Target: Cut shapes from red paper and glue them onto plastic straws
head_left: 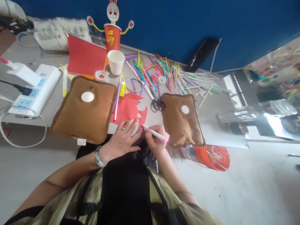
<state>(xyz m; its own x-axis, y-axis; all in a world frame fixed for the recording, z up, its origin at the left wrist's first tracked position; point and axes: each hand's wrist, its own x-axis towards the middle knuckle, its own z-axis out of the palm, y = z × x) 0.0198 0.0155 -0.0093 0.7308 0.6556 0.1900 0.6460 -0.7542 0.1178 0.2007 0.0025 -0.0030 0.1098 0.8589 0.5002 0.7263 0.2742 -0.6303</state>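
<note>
Red paper [127,107] with pieces cut out of its right side lies at the table's front edge. My left hand [123,137] rests on the paper's lower edge, fingers spread, a ring and a bracelet on it. In my right hand [156,139] is a white and pink marker [156,134], its tip touching the red paper beside my left fingertips. Black scissors [157,104] lie to the right of the paper. Brown cushions lie on both sides, a larger one [84,111] at left and a smaller one [182,120] at right.
A white paper cup [116,62] stands before a red cup with a rabbit figure [112,36]. Colourful sticks [164,72] are scattered behind the scissors. A power strip [35,90] is at left. Below the table's right side is an orange bucket [205,156].
</note>
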